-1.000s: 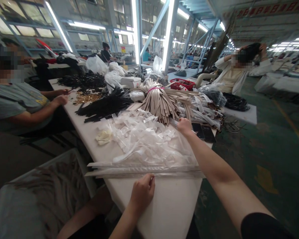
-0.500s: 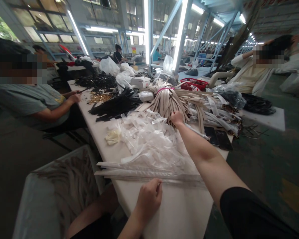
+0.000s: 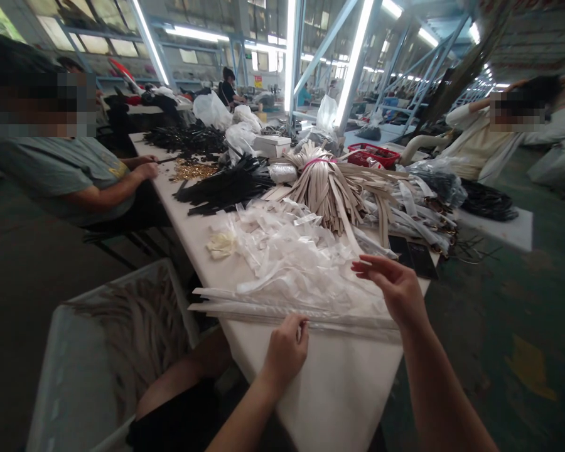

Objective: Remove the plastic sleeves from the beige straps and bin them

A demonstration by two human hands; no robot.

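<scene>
Right hand (image 3: 393, 287): drawn back lower right, your grip pinching a pale strap (image 3: 351, 231)
Left hand (image 3: 288, 347): lower centre, hold can't be told
Strap: likely light, limp; hold its end

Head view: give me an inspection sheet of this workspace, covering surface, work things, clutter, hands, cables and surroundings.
Surface: white table, piled across its far part.
Work things: pink-tied beige strap bundle; long flat strips laid crosswise.
Clutter: crumpled translucent plastic, black strips, gold pieces, red basket, dark flat objects.
Left hand: curled at the long strips' near edge; grip unclear.
Right hand: beside the plastic; a strap runs from the bundle toward its fingers; grip unclear.
Cables: nothing certain; thin strands at right, unidentifiable.
Surroundings: bin holding strap-like pieces; person at left; another at right, arms raised.
</scene>
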